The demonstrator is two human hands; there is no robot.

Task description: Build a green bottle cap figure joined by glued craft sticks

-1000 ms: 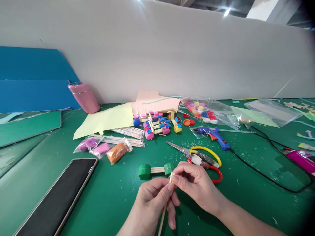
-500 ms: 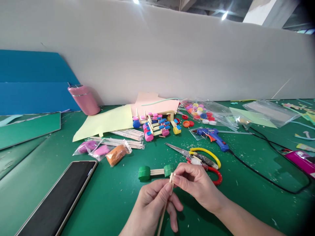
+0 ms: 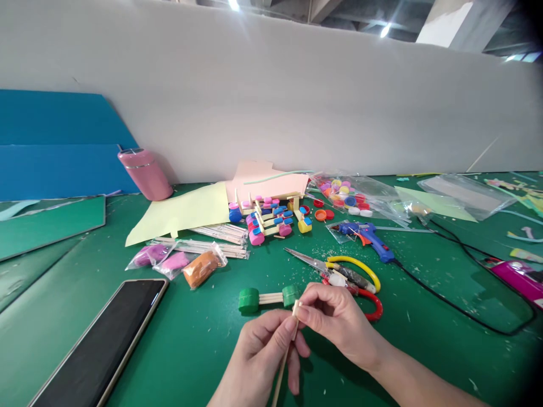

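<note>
My left hand [image 3: 261, 350] pinches a long thin wooden stick [image 3: 279, 380] between thumb and forefinger, its other fingers loosely curled. The stick slants up from the bottom edge. At its upper end, thumb and forefinger of my right hand [image 3: 341, 319] pinch a short pale wooden piece [image 3: 296, 308] against it; whether the two are joined is hidden by the fingertips. Just beyond my hands lies a pair of green bottle caps [image 3: 248, 301] linked by short wooden sticks [image 3: 270, 298]. Scissors [image 3: 309, 259] with red and yellow handles lie close to my right hand.
A blue glue gun [image 3: 371, 240] trails a black cord at the right. Colourful cap-and-stick pieces [image 3: 271, 217] and a bag of caps [image 3: 345, 192] lie at the back. On the left are a phone [image 3: 102, 339], bagged clay [image 3: 201, 269], wrapped sticks [image 3: 220, 247] and a leaning pink bottle [image 3: 146, 175].
Both hands stay almost in place, still pinching the sticks. The lower fingers of my left hand have curled in slightly. The camera view has shifted a little.
</note>
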